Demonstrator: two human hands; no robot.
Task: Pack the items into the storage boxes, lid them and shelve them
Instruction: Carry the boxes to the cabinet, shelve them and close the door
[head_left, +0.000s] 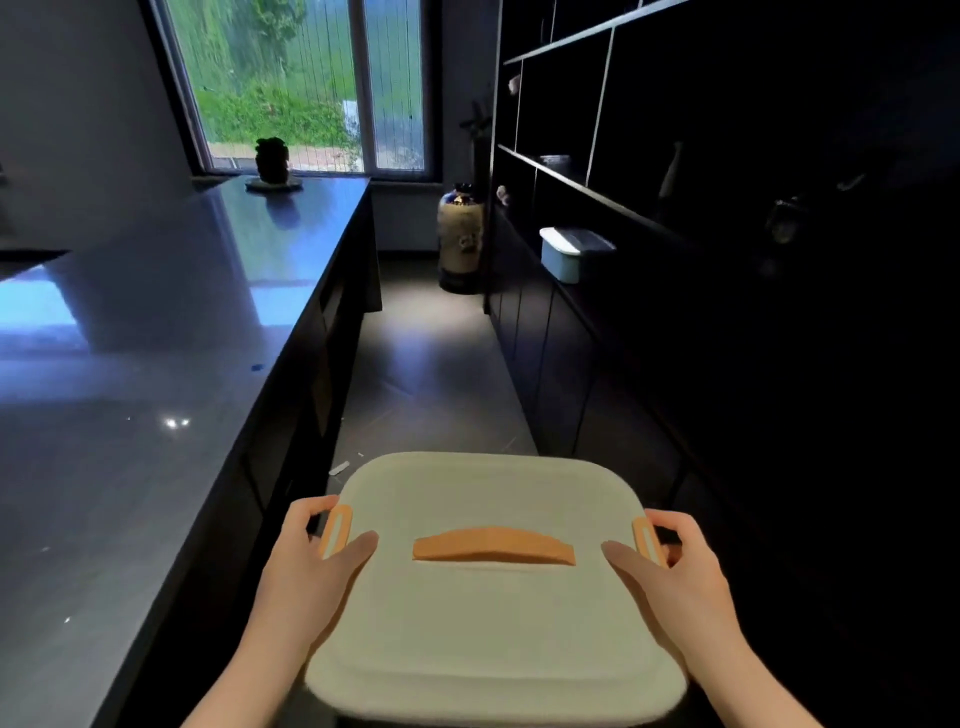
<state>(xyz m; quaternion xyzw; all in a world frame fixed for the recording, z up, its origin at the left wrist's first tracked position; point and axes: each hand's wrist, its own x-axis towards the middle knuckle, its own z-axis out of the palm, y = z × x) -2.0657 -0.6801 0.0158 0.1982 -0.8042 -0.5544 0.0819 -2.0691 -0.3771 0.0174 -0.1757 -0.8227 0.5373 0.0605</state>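
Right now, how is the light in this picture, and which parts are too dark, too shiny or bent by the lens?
In the head view, daylight comes only from the window; the shelving unit on the right is almost black, so its contents are hard to tell. The countertop shows blue glare and small bright specks. The wide lens bows straight edges. The lidded storage box and both hands are well lit but slightly soft.

Matt white plastic storage box lid (493, 613), glossy dark countertop (156, 338), glazed vase (461, 239)

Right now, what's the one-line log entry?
stage: carrying | box: lidded, held at side clips | left hand: gripping | right hand: gripping | shelf: one box placed
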